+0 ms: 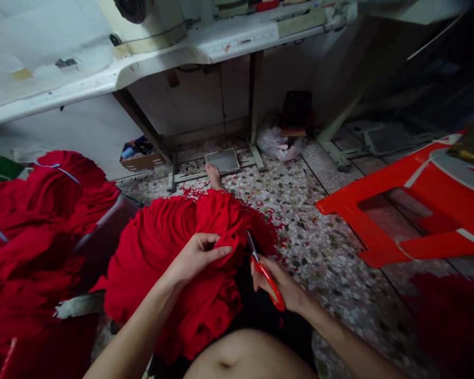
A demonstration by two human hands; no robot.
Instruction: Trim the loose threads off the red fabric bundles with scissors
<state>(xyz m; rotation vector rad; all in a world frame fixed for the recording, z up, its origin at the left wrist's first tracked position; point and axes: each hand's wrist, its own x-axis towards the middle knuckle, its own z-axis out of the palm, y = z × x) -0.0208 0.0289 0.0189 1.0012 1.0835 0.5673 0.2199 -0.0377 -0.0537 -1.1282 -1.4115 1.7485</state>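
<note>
The left hand (197, 255) pinches a fold of the red fabric (169, 263) heaped on the person's lap; the right hand (278, 284) grips red-handled scissors (264, 271), blades at the fabric's right edge, above the scrap-littered terrazzo floor (319, 237).

Red plastic stool (414, 210); perhaps a sewing table (205, 50).

Left forearm reached forward from lower left, left hand (197, 256) palm down, fingers (221, 251) curled and pinched shut, right arm came in from lower right, right hand (278, 281) closed in a grip, thumb uppermost, a bare foot (214, 175) stretched out well beyond both sets of fingertips
</note>
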